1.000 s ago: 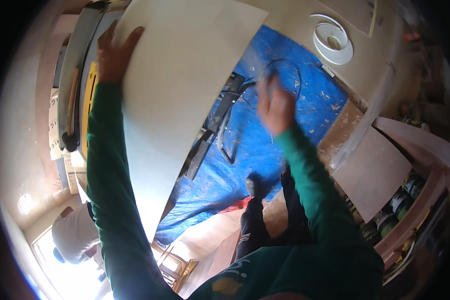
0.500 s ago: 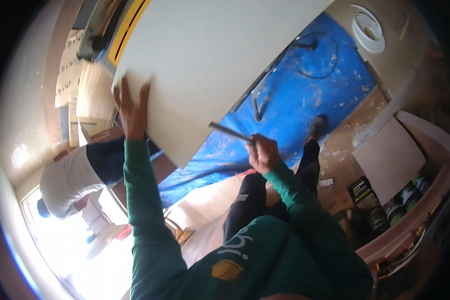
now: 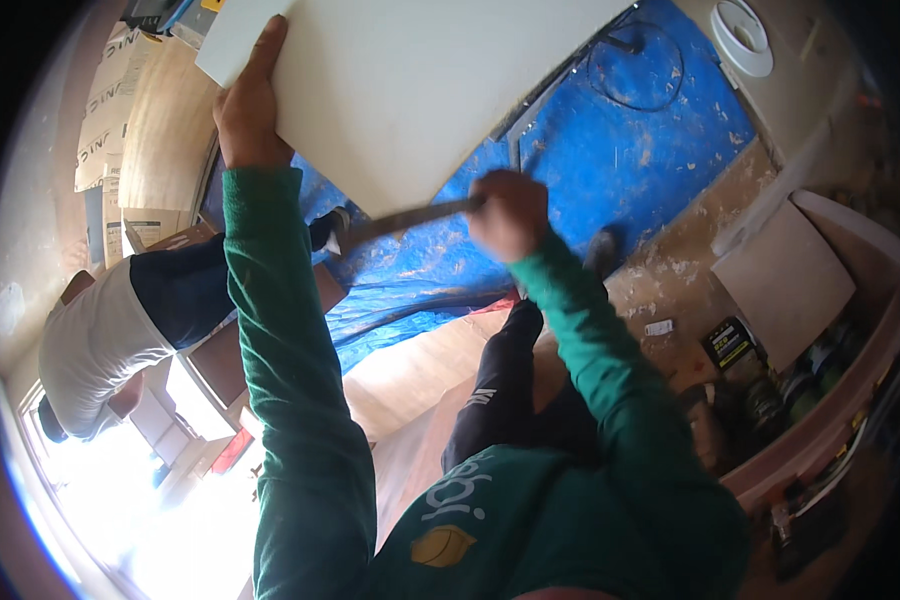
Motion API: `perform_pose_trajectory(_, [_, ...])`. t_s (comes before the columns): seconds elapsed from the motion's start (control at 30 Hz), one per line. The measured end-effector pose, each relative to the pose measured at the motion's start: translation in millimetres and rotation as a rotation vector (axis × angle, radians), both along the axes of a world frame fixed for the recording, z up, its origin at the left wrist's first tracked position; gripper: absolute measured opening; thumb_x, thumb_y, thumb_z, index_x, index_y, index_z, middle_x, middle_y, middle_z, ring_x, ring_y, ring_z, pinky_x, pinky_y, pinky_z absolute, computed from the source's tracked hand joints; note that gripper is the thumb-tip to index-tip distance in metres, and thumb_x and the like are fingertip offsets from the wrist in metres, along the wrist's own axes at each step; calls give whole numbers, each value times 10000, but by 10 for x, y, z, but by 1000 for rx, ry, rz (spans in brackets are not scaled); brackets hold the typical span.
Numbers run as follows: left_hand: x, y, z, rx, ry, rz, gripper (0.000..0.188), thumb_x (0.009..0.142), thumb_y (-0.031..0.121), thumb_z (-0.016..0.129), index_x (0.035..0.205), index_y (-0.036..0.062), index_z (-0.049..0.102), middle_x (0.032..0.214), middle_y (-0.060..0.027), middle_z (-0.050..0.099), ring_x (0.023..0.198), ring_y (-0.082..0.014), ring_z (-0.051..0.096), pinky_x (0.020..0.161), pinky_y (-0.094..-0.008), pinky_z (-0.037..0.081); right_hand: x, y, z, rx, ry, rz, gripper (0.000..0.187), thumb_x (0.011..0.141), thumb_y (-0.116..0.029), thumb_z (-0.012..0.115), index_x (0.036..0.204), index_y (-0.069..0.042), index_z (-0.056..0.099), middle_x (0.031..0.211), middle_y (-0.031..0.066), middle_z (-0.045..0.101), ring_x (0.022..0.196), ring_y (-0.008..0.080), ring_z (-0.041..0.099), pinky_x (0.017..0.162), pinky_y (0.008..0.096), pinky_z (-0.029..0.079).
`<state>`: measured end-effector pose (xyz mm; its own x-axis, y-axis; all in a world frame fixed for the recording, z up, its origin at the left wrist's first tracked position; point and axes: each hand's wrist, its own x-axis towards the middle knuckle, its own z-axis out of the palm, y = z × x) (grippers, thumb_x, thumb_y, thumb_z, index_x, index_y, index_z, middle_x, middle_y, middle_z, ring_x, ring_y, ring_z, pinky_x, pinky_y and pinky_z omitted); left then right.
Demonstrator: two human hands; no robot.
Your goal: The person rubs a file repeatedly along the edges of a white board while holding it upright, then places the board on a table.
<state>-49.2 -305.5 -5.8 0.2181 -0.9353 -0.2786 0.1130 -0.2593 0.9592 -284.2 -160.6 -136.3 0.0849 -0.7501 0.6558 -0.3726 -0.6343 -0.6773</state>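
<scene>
A large white panel (image 3: 390,90) slants across the upper middle, with a corner pointing toward me. My left hand (image 3: 250,120) grips its near left edge, thumb lying on the white face and the other fingers out of sight beneath. My right hand (image 3: 510,215), smeared by motion, is closed round one end of a long, flat, dark metal bar (image 3: 410,218). That bar points left and crosses just at the panel's near corner; whether it touches the edge I cannot tell.
Blue sheeting (image 3: 620,150) covers the floor, with a black cable (image 3: 682,75) on it. Another person (image 3: 110,350) bends over at the left. Cardboard (image 3: 105,110) leans on the wall; a pink-brown tub (image 3: 800,465) and dark containers (image 3: 760,400) stand at the right.
The panel's near edge has tilted and shifted up. My left hand has moved up from lying on the face to gripping the edge. My right hand has swung the bar up and left.
</scene>
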Motion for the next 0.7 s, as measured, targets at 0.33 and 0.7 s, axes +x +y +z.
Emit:
perform_pose_trajectory(0.33, [-176, 153, 95, -108, -141, -20, 441, 871, 184, 718, 1220, -24, 547, 1055, -105, 654, 908, -194, 667, 758, -287, 560, 120, 463, -159, 161, -60, -98, 160, 836, -155, 698, 786, -52, 587, 675, 125, 564, 570, 320, 570, 502, 422, 447])
perform_pose_trajectory(0.7, [-363, 59, -29, -228, -56, 17, 356, 916, 232, 658, 1162, -20, 605, 973, -87, 673, 778, -176, 652, 679, -291, 547, 159, 525, -289, 112, -163, -47, 140, 860, -118, 654, 788, -56, 552, 613, 95, 495, 500, 299, 514, 457, 383, 418])
